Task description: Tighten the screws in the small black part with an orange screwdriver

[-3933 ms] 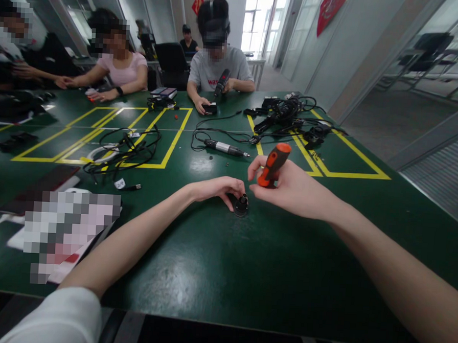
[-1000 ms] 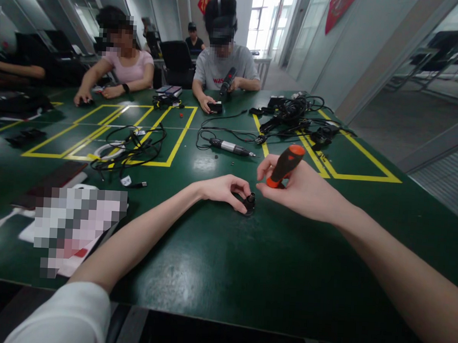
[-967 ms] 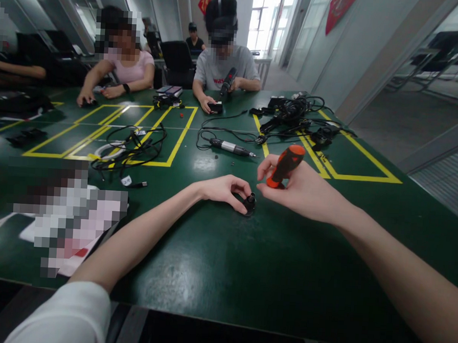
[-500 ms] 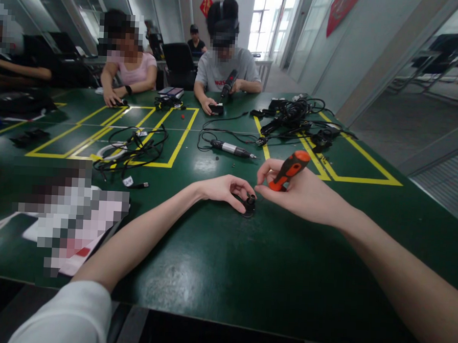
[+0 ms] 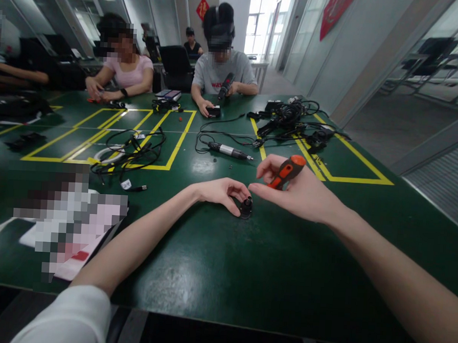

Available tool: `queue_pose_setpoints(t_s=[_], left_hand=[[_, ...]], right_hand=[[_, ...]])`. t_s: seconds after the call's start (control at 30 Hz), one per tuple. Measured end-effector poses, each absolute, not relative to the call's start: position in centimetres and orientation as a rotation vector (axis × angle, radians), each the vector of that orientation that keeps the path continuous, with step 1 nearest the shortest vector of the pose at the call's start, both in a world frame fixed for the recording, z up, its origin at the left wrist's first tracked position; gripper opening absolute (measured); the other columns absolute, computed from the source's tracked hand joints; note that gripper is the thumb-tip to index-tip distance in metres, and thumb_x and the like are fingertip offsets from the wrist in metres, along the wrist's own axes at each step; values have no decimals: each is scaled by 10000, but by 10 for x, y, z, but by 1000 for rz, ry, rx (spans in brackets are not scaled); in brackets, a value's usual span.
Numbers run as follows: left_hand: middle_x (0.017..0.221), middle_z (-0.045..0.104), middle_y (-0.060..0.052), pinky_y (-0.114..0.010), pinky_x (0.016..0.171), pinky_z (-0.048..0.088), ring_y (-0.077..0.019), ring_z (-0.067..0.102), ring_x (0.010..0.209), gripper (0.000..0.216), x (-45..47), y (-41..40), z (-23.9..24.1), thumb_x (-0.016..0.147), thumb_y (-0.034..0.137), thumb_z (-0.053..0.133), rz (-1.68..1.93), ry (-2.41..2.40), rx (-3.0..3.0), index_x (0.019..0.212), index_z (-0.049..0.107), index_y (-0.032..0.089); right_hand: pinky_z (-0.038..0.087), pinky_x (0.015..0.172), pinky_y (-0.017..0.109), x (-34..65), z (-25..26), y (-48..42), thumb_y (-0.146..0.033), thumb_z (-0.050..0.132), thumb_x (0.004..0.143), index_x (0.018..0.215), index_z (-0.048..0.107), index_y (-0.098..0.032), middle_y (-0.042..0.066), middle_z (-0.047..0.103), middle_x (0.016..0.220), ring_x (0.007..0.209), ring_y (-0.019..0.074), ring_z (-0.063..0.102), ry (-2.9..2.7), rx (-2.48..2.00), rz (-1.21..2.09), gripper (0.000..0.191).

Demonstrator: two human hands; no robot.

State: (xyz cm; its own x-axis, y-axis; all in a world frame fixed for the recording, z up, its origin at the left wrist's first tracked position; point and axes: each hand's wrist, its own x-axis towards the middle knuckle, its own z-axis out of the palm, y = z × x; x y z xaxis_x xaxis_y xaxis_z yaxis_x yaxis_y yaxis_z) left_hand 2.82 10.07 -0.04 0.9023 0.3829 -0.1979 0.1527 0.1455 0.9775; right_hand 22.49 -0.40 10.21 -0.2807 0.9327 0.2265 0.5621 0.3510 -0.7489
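Lower now tilts the orange-grey plastic handle (image 5: 285, 174) my right fingers (image 5: 266, 166) grip, left fingers (image 5: 236, 185) likely steadying a black disc (image 5: 246, 212) inside the counter's (image 5: 254, 275) edge.

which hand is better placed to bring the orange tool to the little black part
Probably the right hand: it holds the orange tool close beside the little black part, while the left hand has its thumb and fingers at that part.

Dim overall; bright far window (image 5: 255, 18); pale glare on green tabletop (image 5: 177, 279); stretched edges
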Motion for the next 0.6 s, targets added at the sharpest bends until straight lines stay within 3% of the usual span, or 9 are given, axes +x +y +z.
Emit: queue_pose_setpoints(t_s=[0.13, 0.33, 0.6], left_hand=[[983, 761, -33, -362, 947, 547, -143, 712, 881, 547, 29, 99, 2, 516, 152, 977, 174, 451, 1444, 994, 711, 142], [986, 755, -32, -361, 961, 540, -147, 709, 915, 536, 29, 99, 4, 519, 156, 976, 168, 454, 1463, 990, 721, 139], [970, 767, -38, -360, 933, 543, -152, 712, 892, 523, 30, 97, 2, 525, 221, 990, 147, 454, 1454, 962, 715, 138]], right_hand=[[350, 616, 314, 224, 100, -4, -467, 623, 905, 826, 481, -241, -35, 470, 713, 639, 158, 446, -1859, -1238, 550, 279], [303, 594, 317, 220, 98, -4, -527, 619, 931, 693, 401, -247, -46, 407, 618, 592, 150, 379, -1932, -1302, 591, 428], [306, 546, 295, 224, 103, -7, -310, 659, 881, 637, 413, -237, -45, 434, 583, 551, 136, 412, -1783, -1175, 361, 354]])
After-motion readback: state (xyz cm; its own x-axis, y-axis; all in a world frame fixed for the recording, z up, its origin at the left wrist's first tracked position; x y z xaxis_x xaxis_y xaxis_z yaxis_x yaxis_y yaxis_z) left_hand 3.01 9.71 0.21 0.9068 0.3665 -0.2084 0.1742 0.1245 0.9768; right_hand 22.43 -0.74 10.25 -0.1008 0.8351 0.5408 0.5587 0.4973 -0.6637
